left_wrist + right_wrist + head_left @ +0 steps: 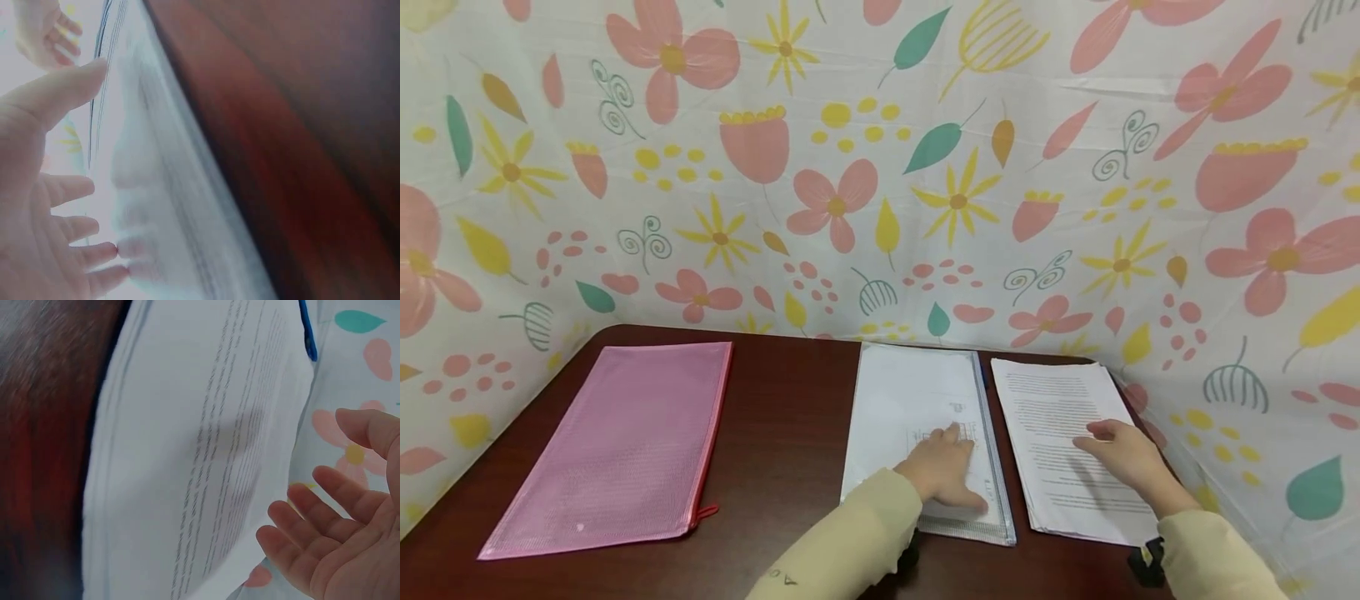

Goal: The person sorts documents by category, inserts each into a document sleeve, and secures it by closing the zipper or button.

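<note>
My left hand (942, 468) is over a clear zip folder (891, 392) with white printed sheets inside, its fingers spread. In the left wrist view, the fingertips (103, 275) come right to the folder's glossy surface, which reflects them. To the right lies a stack of printed paper (1052, 417), lines of text facing up. Over the stack's right side is my right hand (1123, 457), with loosely bent fingers and nothing between them. The right wrist view shows its palm (356, 550) and the fingertips close to the paper's edge.
A pink mesh zip folder (632, 442) with a red zipper edge lies on the left of the dark brown table (782, 433). A bit of blue (309, 337) shows at the paper's far end. Flower-printed cloth (835, 275) hangs behind and beside the table.
</note>
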`<state>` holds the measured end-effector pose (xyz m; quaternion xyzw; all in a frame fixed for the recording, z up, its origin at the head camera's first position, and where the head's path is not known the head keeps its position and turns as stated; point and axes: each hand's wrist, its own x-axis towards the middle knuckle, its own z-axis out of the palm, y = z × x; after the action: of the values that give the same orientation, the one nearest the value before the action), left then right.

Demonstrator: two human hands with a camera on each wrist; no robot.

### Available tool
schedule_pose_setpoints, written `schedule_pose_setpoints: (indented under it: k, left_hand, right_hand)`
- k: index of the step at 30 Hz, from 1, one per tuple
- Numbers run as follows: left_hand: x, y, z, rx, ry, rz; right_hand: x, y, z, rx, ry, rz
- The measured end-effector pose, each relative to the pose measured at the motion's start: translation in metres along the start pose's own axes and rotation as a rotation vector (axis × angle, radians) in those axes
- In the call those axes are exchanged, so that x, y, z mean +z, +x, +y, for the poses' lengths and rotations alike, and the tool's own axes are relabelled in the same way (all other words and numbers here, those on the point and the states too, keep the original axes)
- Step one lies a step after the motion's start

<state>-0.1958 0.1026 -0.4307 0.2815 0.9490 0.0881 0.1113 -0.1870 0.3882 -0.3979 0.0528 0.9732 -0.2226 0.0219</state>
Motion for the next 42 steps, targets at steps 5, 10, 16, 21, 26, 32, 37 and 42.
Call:
schedule_pose_setpoints:
  k: [5,10,16,21,26,32,37,42]
  left_hand:
    - [-0.006,-0.002,-0.018,-0.021,-0.056,0.056]
    - [-0.011,-0.009,-0.039,-0.070,-0.063,0.080]
    - [-0.013,-0.017,-0.066,-0.146,-0.096,0.111]
    - [-0.017,-0.027,-0.088,-0.189,-0.093,0.112]
    - [-0.026,-0.038,-0.110,-0.238,-0.129,0.111]
    - [-0.033,-0.052,-0.134,-0.313,-0.191,0.111]
    - [-0.038,-0.065,-0.155,-0.376,-0.185,0.116]
    - [-0.045,-0.079,-0.173,-0.464,-0.171,0.128]
  right_hand:
    - [-0.002,-0.001,0.010,-0.002,-0.039,-0.005]
    - [-0.002,0.000,0.017,0.013,-0.050,-0.013]
    - [0.000,0.000,0.023,0.053,-0.076,-0.021]
    - [0.000,0.000,0.031,0.090,-0.078,-0.033]
    - [0.002,0.000,0.037,0.140,-0.065,-0.063]
    - [0.002,-0.003,0.039,0.202,-0.037,-0.103]
    - [0.001,-0.005,0.041,0.220,-0.034,-0.103]
    - [0.001,-0.005,0.044,0.242,-0.027,-0.088]
